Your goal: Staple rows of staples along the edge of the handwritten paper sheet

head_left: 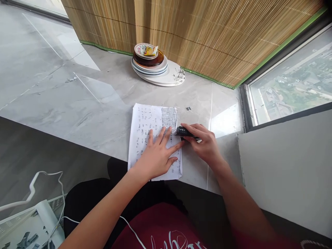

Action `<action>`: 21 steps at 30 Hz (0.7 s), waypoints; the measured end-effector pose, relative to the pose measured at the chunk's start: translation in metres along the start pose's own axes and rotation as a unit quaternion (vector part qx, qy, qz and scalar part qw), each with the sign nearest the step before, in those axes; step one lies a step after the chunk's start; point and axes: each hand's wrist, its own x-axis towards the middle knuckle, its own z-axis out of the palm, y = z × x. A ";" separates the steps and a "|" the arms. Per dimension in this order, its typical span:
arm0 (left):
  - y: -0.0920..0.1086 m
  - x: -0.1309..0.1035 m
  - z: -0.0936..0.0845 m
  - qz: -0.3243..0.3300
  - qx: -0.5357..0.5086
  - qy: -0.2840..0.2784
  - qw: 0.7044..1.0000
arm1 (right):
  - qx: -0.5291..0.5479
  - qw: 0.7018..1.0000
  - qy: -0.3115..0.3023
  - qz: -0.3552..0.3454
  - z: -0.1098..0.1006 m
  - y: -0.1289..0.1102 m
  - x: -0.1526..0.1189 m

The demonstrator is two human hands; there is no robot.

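Note:
A white sheet of paper (135,138) with handwriting lies on the grey marble-look counter. A dense patch of small dark dashes (169,117), which look like staples in rows, covers its upper right part. My left hand (158,154) rests flat on the paper, fingers spread. At the paper's right edge, my right hand (203,140) grips a black stapler (183,131), whose front end reaches over the edge beside the patch. My palm and fingers hide the rest of the stapler. Two small metallic strips (188,108), perhaps staples, lie just beyond the paper.
A stack of plates (176,77) stands at the back, a small yellow packet (150,51) on top. Behind it hangs a bamboo blind (181,31). A window (293,76) and white wall (285,166) bound the right. A white cable (32,186) and a pale tray-like surface (28,226) are lower left.

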 end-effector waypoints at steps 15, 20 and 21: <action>0.006 0.000 -0.001 -0.014 0.018 -0.025 0.999 | -0.081 0.996 0.021 -0.012 0.008 -0.004 0.000; 0.006 -0.001 0.001 -0.014 0.021 -0.027 0.999 | -0.098 0.995 0.018 -0.015 0.008 -0.004 0.001; 0.006 -0.001 0.001 -0.014 0.021 -0.025 0.999 | -0.098 0.995 0.017 -0.014 0.008 -0.004 0.001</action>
